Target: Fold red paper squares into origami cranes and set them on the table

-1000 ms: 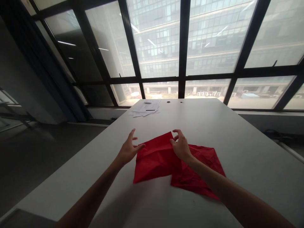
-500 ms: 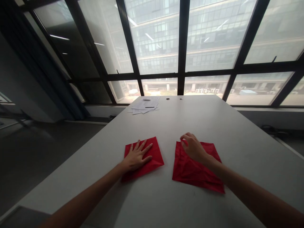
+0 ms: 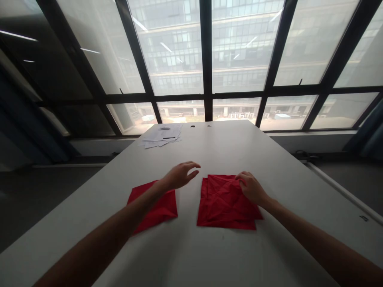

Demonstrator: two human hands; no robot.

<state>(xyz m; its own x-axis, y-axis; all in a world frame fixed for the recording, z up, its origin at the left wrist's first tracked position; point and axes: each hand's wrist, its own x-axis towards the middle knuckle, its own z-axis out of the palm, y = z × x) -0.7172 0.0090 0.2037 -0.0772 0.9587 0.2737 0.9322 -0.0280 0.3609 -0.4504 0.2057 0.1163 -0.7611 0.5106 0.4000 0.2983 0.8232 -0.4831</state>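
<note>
A folded red sheet (image 3: 166,207) lies on the left of the white table (image 3: 185,259), partly hidden under my left forearm. Whether it is cloth or paper I cannot tell. To the right, a creased red sheet (image 3: 226,201) rests slightly askew on another red sheet (image 3: 202,215), whose left and lower edges stick out. My left hand (image 3: 181,175) hovers between the two piles, fingers and thumb apart, holding nothing. My right hand (image 3: 250,188) is at the top right edge of the creased sheet, its fingers curled and pinching it.
Loose white papers (image 3: 161,137) with a dark pen (image 3: 169,138) lie at the far left of the table. A small round dark hole (image 3: 192,126) is near its far edge. Large windows (image 3: 239,48) stand behind, and a blue curtain (image 3: 369,131) hangs at the right.
My left hand has lifted off the left red sheet and moved towards the right pile. My right hand has shifted to the top sheet's right side, and that sheet now lies straighter. The view turned right.
</note>
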